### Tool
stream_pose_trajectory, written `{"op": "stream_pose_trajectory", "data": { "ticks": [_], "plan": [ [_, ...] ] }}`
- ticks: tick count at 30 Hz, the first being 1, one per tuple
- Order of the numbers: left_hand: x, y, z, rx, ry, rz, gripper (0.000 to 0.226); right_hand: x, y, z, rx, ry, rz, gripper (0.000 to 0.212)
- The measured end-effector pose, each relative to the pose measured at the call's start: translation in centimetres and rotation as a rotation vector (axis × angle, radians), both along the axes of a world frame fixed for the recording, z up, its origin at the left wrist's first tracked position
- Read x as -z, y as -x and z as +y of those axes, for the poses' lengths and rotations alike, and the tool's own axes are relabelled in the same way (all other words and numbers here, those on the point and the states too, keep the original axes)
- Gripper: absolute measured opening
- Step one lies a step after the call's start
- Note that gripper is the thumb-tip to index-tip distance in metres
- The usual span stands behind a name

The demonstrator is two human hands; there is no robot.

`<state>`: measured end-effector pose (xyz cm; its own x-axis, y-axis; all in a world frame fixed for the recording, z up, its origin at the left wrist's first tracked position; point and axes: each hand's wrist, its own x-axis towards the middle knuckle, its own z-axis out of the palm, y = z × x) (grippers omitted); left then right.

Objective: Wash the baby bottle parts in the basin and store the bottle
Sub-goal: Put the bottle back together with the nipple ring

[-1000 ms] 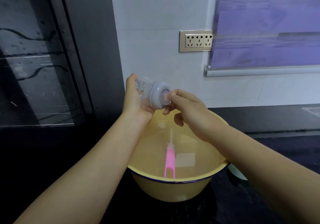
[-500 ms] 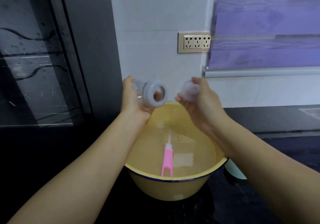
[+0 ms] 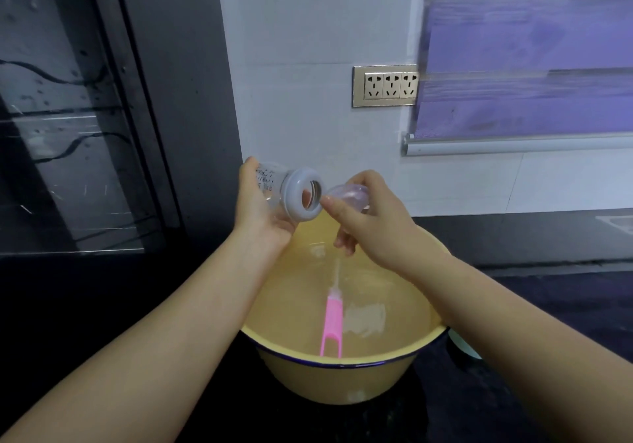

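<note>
My left hand (image 3: pixel 260 209) grips a clear baby bottle (image 3: pixel 274 187) on its side above the yellow basin (image 3: pixel 339 377); the grey screw ring (image 3: pixel 303 193) on its neck faces right, its opening bare. My right hand (image 3: pixel 370 223) pinches a clear silicone nipple (image 3: pixel 349 196) just right of the ring, nearly touching it. Inside the basin, water covers a pink-handled bottle brush (image 3: pixel 332 322) that leans on the near rim.
The basin stands on a dark countertop (image 3: pixel 565 305). A white round object (image 3: pixel 462 343) peeks out behind my right forearm. Behind are a white tiled wall with a socket strip (image 3: pixel 385 86), a purple roller blind (image 3: pixel 527 58) and a dark glass panel (image 3: pixel 68 117) at left.
My right hand pulled the nipple out of the ring, lifted it away to the right, and has now brought it back close to the ring's opening.
</note>
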<state>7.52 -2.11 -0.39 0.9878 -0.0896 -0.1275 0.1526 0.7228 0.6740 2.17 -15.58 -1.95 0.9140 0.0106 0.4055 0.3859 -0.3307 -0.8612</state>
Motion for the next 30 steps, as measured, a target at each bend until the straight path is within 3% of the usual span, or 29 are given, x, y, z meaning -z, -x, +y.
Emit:
{"op": "stream_pose_trajectory", "data": {
  "ticks": [4,7,9,11,14,17,21,24,28,30],
  "plan": [
    [0.1,0.2,-0.2,0.025,-0.02,-0.015,0.041,0.7,-0.1,0.5,0.019,0.196,-0.095,0.022],
    [0.2,0.2,-0.1,0.003,-0.048,-0.029,0.043,0.7,0.0,0.4,-0.01,0.147,-0.037,0.039],
    [0.1,0.2,-0.1,-0.003,-0.058,-0.034,0.044,0.5,0.1,0.3,0.013,0.151,-0.101,0.049],
    [0.0,0.4,-0.1,0.006,-0.038,-0.015,0.044,0.2,0.3,0.4,0.077,0.117,-0.194,0.039],
    [-0.1,0.4,-0.1,0.05,-0.01,0.0,0.044,0.0,0.4,0.4,0.164,0.031,-0.214,0.041],
    [-0.1,0.5,-0.2,0.065,-0.022,-0.013,0.045,-0.1,0.5,0.1,0.203,0.006,-0.257,0.025],
    [0.1,0.6,-0.2,0.079,-0.027,-0.01,0.057,0.4,0.2,0.4,0.176,0.241,-0.357,0.053],
    [0.1,0.7,-0.3,0.076,-0.03,-0.013,0.055,0.8,-0.1,0.7,0.213,0.329,-0.456,0.054],
    [0.1,0.7,-0.6,0.065,-0.014,-0.037,0.052,0.0,0.3,0.6,0.281,0.116,-0.417,0.057],
    [0.2,0.6,-0.7,0.052,-0.001,-0.034,0.049,-0.3,0.5,0.5,0.267,-0.015,-0.377,0.039]
  ]
}}
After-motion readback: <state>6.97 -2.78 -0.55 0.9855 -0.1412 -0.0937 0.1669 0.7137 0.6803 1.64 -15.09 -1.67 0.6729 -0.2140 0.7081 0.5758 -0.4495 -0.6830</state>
